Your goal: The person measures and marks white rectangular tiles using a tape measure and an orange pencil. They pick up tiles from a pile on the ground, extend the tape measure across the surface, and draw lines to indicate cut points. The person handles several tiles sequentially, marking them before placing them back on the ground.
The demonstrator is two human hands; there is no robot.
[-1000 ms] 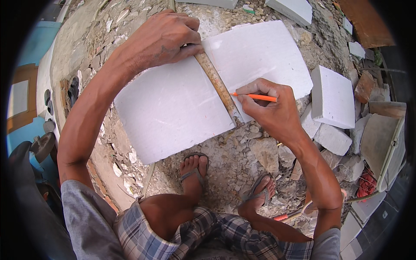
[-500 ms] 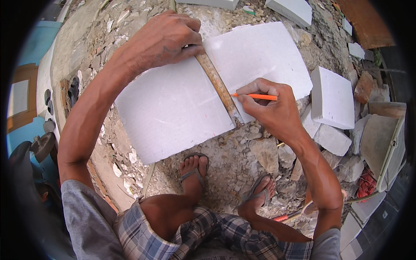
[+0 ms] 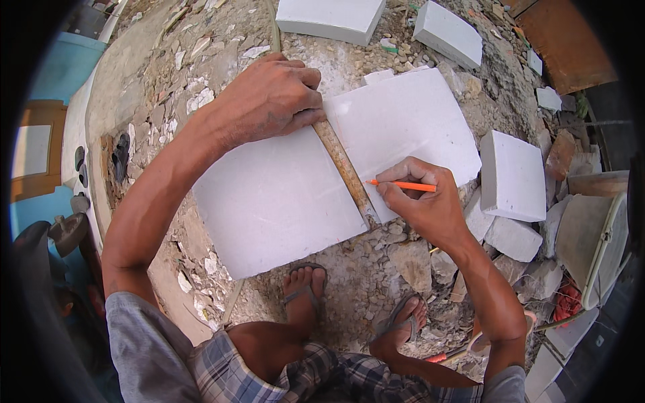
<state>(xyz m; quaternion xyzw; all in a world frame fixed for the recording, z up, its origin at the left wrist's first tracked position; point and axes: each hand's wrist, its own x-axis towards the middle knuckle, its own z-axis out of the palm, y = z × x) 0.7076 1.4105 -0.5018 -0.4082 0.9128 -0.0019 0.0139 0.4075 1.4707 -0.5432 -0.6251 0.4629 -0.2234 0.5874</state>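
A large white block (image 3: 275, 201) lies flat on the rubble before me. Across its middle runs a worn, rust-stained metal ruler (image 3: 344, 169), slanting from the block's far edge to its near edge. My left hand (image 3: 285, 94) is closed around the ruler's far end, and its fingers partly hide that end. Between the fingertips of my right hand (image 3: 426, 198) is an orange pencil (image 3: 411, 186), held almost level. Its point is close to the ruler's right edge, near the ruler's near end; whether it touches the block I cannot tell.
More white blocks lie beyond (image 3: 329, 20) and to the right (image 3: 514, 176), among broken stones. My sandalled feet (image 3: 306, 290) stand just below the near edge. At far right leans a pale, dirty container (image 3: 591, 235). A brown board (image 3: 561, 47) is at upper right.
The whole view has shifted, so the block and hands appear lower and more of the far blocks shows. The pencil point sits slightly nearer the ruler's near end. Both grips are unchanged.
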